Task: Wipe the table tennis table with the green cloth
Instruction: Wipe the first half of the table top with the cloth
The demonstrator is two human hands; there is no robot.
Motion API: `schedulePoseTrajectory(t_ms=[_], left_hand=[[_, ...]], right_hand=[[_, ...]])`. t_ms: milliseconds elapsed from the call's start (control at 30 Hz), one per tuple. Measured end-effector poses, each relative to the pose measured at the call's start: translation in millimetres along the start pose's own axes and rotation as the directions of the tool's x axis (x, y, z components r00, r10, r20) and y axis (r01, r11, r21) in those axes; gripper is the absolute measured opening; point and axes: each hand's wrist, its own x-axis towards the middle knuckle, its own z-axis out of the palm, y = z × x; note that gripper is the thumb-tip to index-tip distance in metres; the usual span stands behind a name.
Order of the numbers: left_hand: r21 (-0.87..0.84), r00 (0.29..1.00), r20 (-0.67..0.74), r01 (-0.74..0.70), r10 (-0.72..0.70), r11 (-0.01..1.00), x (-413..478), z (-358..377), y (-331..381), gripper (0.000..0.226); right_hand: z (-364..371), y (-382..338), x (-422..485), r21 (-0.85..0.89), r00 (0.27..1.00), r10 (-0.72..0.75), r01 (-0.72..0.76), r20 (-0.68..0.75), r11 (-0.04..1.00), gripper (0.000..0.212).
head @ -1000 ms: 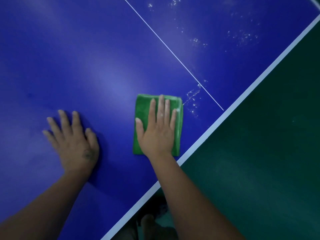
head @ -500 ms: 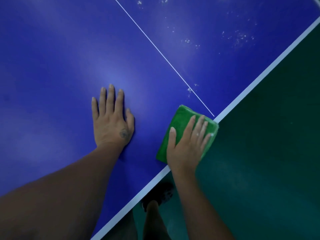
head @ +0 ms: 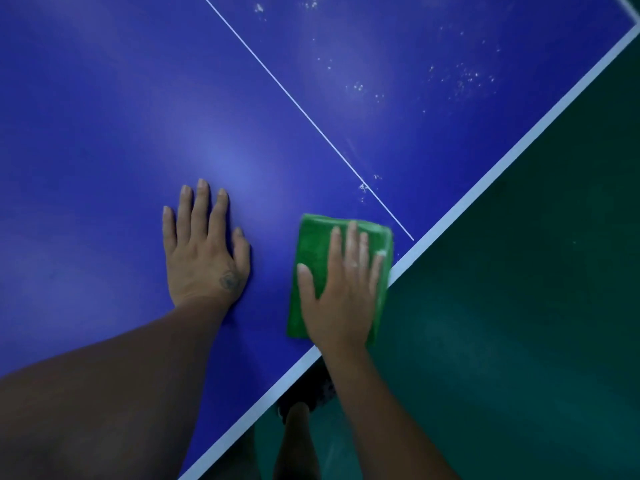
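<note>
The blue table tennis table [head: 138,116] fills the upper left, with a white centre line and a white edge band running diagonally. A folded green cloth [head: 313,247] lies flat at the table's edge, its right side reaching over the white band. My right hand [head: 341,292] presses on it with straight fingers. My left hand [head: 204,251] rests flat on the bare blue surface to the left of the cloth, fingers straight. White specks [head: 464,77] dot the surface at the upper right, and a few sit by the centre line [head: 363,188].
Dark green floor [head: 519,306] lies beyond the table edge to the right and below. My foot in a dark shoe [head: 308,396] shows under the edge between my arms.
My right hand swept the cloth from the table's middle to its edge, then turned it straighter. My left hand shifted right, closer to the cloth. The specks near the line's end are mostly gone.
</note>
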Motion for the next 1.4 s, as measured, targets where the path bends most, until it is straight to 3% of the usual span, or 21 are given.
schedulePoseTrajectory(t_ms=[133,200,333,467,567,667,900,1100,1200,1300,1400], left_hand=[[0.009,1.0,0.012,-0.001,0.001,1.0,0,1,0,0.065],[0.015,1.0,0.019,-0.001,0.001,1.0,1,1,0,0.065],[0.013,1.0,0.006,-0.006,0.006,1.0,1,2,0,0.065],[0.009,1.0,-0.01,-0.01,0.01,1.0,1,2,0,0.064],[0.003,1.0,-0.025,-0.011,0.011,1.0,1,2,1,0.063],[-0.003,0.999,-0.036,-0.015,0.015,1.0,1,2,2,0.063],[-0.001,1.0,0.007,0.005,-0.005,1.0,1,0,1,0.064],[0.002,1.0,0.018,0.005,-0.005,1.0,1,1,1,0.064],[0.008,1.0,0.019,0.005,-0.005,1.0,0,2,1,0.065],[0.0,1.0,0.012,0.004,-0.004,1.0,1,2,0,0.065],[-0.007,1.0,0.016,0.007,-0.007,1.0,2,1,1,0.065]], right_hand=[[-5,41,-10,0.045,0.973,0.228,-0.227,-0.026,0.973,0.079],[-2,35,-6,0.006,0.967,0.255,-0.255,-0.026,0.967,0.078],[5,4,17,-0.09,0.995,0.095,-0.095,-0.01,0.991,0.079],[14,-55,52,-0.028,0.996,-0.084,0.083,-0.031,0.996,0.08],[19,-85,80,0.016,0.993,-0.116,0.117,-0.034,0.993,0.081],[18,-72,88,0.022,0.994,-0.106,0.107,-0.037,0.994,0.08],[-8,44,30,-0.018,0.986,0.16,-0.161,-0.035,0.987,0.079],[-5,8,22,-0.023,0.952,0.304,-0.303,0.032,0.953,0.08],[3,-21,31,-0.045,0.977,0.213,-0.212,0.001,0.976,0.079],[9,-36,31,-0.045,1.0,-0.025,0.024,-0.013,0.999,0.078],[7,-13,27,-0.065,0.977,-0.215,0.215,0.009,0.975,0.078]])
